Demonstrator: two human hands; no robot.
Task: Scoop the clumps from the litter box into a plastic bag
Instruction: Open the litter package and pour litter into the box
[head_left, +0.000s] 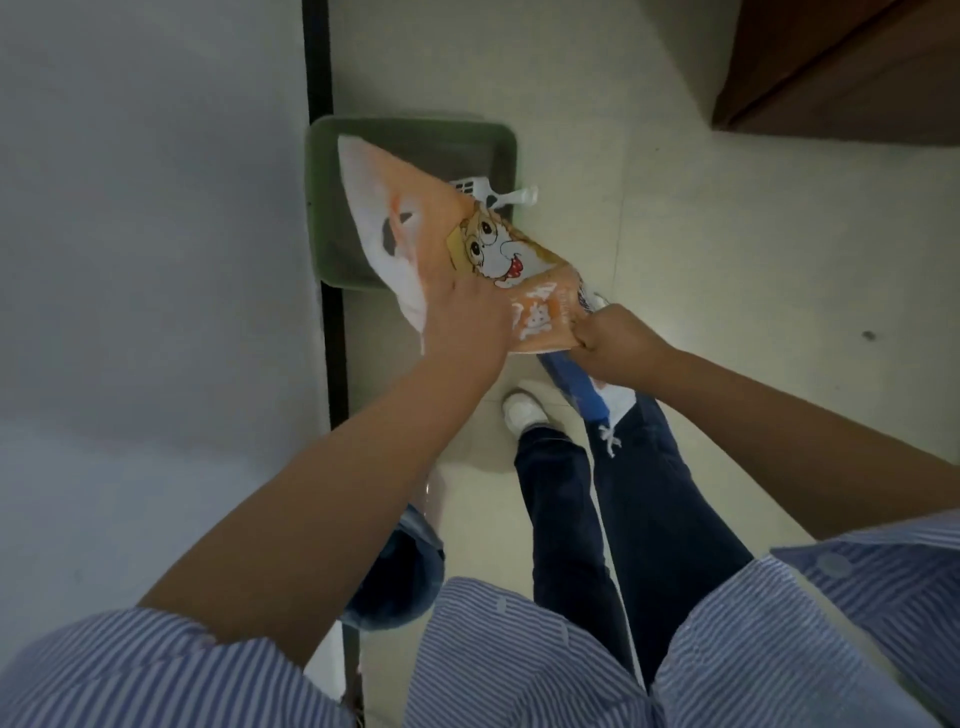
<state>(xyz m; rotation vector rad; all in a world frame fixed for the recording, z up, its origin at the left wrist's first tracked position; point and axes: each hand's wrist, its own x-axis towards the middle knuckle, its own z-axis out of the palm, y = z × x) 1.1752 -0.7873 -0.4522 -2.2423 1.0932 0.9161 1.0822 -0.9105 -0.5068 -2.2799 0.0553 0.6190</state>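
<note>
Both hands pinch the plastic bag — left hand, right hand — above the litter box at twelve o'clock; spread its mouth wide before taking the scoop.

Pale tiled floor, grey wall, brown wooden cabinet
</note>
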